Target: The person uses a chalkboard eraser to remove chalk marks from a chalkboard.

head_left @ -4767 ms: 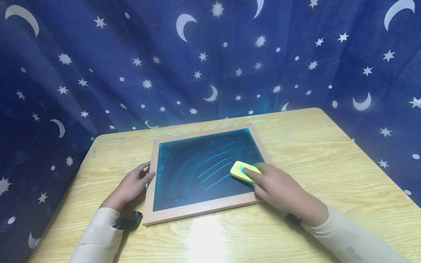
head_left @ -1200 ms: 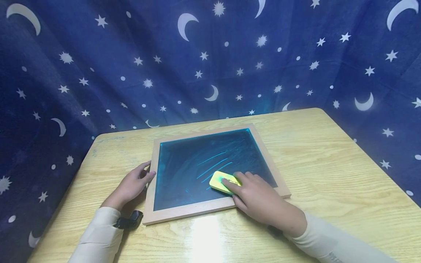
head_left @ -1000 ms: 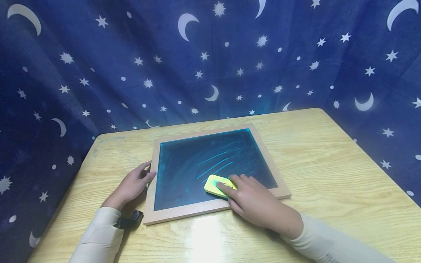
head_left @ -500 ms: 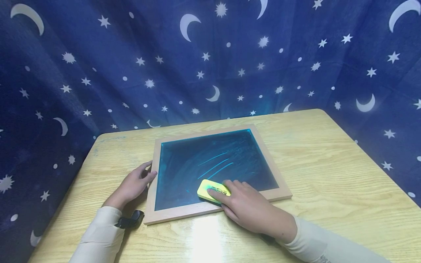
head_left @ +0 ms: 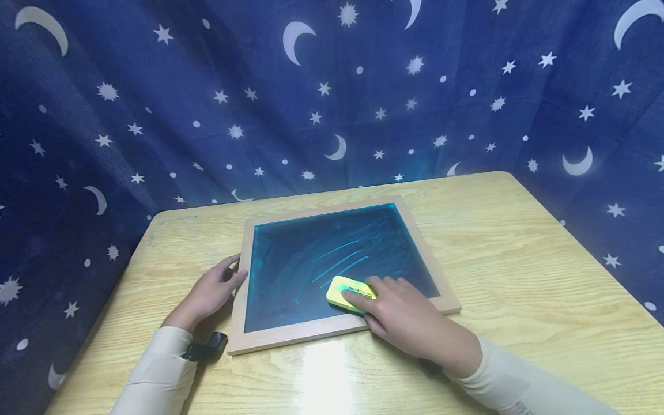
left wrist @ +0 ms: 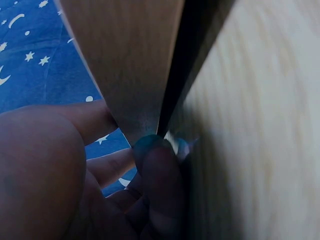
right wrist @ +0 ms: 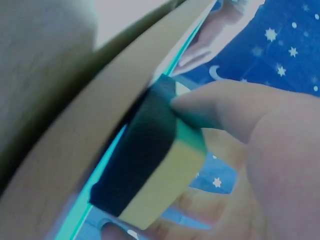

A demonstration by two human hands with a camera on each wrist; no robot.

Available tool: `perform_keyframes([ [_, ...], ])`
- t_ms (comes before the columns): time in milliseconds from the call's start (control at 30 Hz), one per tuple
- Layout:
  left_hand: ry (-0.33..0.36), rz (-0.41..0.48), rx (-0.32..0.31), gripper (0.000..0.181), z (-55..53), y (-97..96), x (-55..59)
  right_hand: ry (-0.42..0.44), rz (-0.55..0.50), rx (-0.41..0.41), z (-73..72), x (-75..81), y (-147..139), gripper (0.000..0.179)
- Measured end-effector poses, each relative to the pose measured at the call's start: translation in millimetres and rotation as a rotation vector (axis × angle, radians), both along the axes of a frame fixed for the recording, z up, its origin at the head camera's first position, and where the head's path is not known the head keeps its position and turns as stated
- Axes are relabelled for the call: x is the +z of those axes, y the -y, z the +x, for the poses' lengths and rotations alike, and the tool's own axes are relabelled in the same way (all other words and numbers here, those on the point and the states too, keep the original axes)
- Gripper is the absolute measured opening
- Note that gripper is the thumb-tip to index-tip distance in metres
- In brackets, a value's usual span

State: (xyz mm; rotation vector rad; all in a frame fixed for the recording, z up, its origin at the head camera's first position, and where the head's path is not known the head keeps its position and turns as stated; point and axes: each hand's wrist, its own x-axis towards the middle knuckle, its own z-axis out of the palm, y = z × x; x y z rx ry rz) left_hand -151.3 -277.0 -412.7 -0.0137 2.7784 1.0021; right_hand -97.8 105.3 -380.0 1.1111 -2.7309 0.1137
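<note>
A small wood-framed chalkboard (head_left: 290, 271) lies on the table, with a few slanting blue lines (head_left: 339, 262) drawn on its dark face. My right hand (head_left: 410, 317) holds a yellow board eraser (head_left: 339, 288), index finger laid along its top, low on the board just below the lines. In the right wrist view the eraser's dark felt (right wrist: 142, 150) faces the board, with thumb and fingers on its yellow sides. My left hand (head_left: 207, 291) grips the left side of the board's wooden frame (left wrist: 125, 60); in the left wrist view its digits meet at the edge.
The board sits on a light wood-grain table (head_left: 519, 276) with bluish smudges at its far left corner. A dark blue curtain (head_left: 249, 75) with moons and stars hangs behind and at both sides. A black wrist device (head_left: 206, 347) sits on the left wrist near the board's front corner.
The right hand has slid the eraser left and toward the board's front edge, then slightly back right. The lowest blue line no longer shows. The left hand has stayed at the frame.
</note>
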Motion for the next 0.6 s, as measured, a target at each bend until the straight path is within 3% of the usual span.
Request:
perform_keyframes([
  [400,0.0,-0.003,0.004,0.07,0.4,-2.3,1.6,-0.022,0.037,-0.102,-13.0,10.5,-21,0.047],
  [600,0.01,-0.007,0.005,0.07,2.1,-1.6,1.7,0.031,0.039,-0.161,-23.0,17.0,-36,0.047],
])
